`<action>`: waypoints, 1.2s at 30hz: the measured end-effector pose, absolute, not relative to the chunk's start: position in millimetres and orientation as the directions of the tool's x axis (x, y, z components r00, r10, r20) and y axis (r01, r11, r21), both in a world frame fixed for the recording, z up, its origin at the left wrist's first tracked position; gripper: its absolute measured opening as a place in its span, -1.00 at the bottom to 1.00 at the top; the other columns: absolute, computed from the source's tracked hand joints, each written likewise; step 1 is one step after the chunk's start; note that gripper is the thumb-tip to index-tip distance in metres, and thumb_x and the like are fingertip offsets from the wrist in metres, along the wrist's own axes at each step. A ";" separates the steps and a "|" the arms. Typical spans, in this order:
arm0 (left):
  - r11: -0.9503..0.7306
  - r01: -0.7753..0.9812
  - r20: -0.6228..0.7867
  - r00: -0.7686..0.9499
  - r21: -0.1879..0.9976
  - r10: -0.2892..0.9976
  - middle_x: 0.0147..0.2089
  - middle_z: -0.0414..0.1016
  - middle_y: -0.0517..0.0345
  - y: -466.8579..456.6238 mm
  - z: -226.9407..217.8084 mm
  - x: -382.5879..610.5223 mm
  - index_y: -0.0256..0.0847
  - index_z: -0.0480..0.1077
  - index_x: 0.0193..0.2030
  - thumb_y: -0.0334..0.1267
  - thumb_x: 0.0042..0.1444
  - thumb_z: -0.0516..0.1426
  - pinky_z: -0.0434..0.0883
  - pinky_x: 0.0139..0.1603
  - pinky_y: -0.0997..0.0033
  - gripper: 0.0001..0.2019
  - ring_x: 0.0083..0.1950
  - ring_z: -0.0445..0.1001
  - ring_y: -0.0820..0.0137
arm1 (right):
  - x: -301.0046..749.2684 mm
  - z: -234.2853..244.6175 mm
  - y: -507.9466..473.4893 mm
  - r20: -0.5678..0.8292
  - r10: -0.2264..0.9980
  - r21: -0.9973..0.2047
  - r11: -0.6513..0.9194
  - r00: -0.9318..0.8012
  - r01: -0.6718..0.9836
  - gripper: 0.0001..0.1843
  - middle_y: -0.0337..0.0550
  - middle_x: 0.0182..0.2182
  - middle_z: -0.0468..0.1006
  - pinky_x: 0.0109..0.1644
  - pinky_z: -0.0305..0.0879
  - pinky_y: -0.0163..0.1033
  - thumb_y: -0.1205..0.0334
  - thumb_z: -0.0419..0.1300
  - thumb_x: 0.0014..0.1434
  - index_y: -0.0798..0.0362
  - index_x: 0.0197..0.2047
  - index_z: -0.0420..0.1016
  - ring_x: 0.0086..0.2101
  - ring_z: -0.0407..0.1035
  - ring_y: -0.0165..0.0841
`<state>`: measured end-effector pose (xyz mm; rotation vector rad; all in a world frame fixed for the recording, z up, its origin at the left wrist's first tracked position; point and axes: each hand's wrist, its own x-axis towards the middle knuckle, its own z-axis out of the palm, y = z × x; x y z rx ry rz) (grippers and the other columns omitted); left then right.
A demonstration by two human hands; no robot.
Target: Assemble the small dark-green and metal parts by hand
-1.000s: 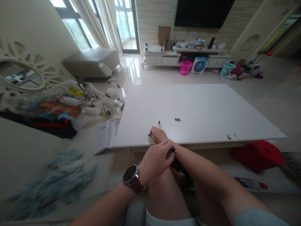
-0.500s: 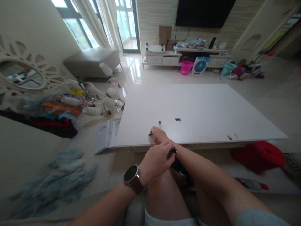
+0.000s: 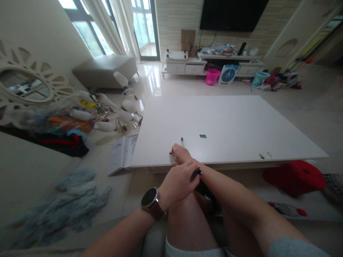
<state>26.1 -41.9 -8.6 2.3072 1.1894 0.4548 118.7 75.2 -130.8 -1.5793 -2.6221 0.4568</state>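
Observation:
My right hand lies on the near edge of the low white table, fingers curled down on a small black piece that sticks out at its left. A short dark-tipped stick lies just beyond the fingers. My left hand, with a watch on its wrist, is closed against my right wrist and pinches a small black object. A small teal piece rests further out on the table.
Two tiny bits lie near the table's right front edge. A red basin sits on the floor at the right. A lamp with white shades, a round mirror and a grey rug lie at the left.

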 end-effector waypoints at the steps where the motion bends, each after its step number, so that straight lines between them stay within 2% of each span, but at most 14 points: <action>1: -0.492 0.658 0.063 0.562 0.569 0.825 -0.19 0.50 0.16 -41.9 -8.6 26.1 -0.15 0.32 -0.21 -0.29 0.25 0.09 0.25 -0.30 0.34 -0.98 -0.28 0.47 0.35 | 118.7 -131.3 75.2 -0.109 0.871 -0.273 0.437 -0.478 0.857 -0.83 0.06 -0.02 0.45 -0.06 0.35 -0.24 0.40 0.08 0.33 0.14 -0.03 0.41 -0.08 0.39 -0.26; 9: -0.497 0.659 0.064 0.565 0.565 0.822 -0.19 0.51 0.17 -42.3 -8.5 26.9 -0.15 0.32 -0.21 -0.29 0.26 0.09 0.23 -0.32 0.34 -0.98 -0.28 0.48 0.34 | 118.2 -136.2 76.2 -0.094 0.874 -0.264 0.440 -0.477 0.858 -0.83 0.07 -0.03 0.46 -0.04 0.35 -0.22 0.40 0.10 0.31 0.18 -0.04 0.41 -0.07 0.39 -0.23; 14: -0.500 0.660 0.063 0.568 0.561 0.821 -0.19 0.51 0.17 -42.1 -8.4 26.6 -0.15 0.31 -0.22 -0.29 0.26 0.09 0.22 -0.32 0.34 -0.98 -0.28 0.48 0.34 | 118.1 -140.0 77.2 -0.079 0.876 -0.268 0.442 -0.477 0.856 -0.81 0.07 -0.04 0.46 -0.04 0.34 -0.24 0.49 0.04 0.30 0.16 -0.08 0.41 -0.08 0.39 -0.25; 19: -0.498 0.667 0.058 0.566 0.555 0.822 -0.20 0.51 0.16 -42.5 -8.9 26.5 -0.14 0.32 -0.22 -0.29 0.26 0.09 0.23 -0.33 0.33 -0.98 -0.29 0.48 0.34 | 118.3 -142.2 76.9 -0.059 0.876 -0.295 0.443 -0.479 0.847 -0.81 0.05 -0.07 0.46 -0.06 0.33 -0.24 0.43 0.01 0.35 0.15 -0.07 0.41 -0.11 0.38 -0.26; 29: -0.489 0.644 0.056 0.571 0.589 0.819 -0.18 0.50 0.15 -41.7 -4.0 26.2 -0.14 0.31 -0.22 -0.30 0.25 0.10 0.30 -0.25 0.36 -0.98 -0.25 0.48 0.34 | 128.0 -128.7 92.6 0.012 0.900 -0.417 0.401 -0.436 0.816 -0.86 0.00 -0.08 0.47 -0.10 0.23 -0.23 0.36 0.03 0.36 0.12 -0.07 0.38 -0.16 0.34 -0.29; 36: -0.506 0.639 0.068 0.581 0.579 0.811 -0.19 0.48 0.16 -41.8 -6.3 26.4 -0.14 0.31 -0.25 -0.28 0.25 0.10 0.32 -0.23 0.35 -0.96 -0.23 0.48 0.34 | 142.2 -117.8 93.5 -0.065 0.796 -0.536 0.481 -0.602 0.694 -0.95 -0.20 -0.26 0.52 -0.21 0.18 -0.36 0.38 0.20 0.24 0.09 -0.20 0.45 -0.29 0.34 -0.41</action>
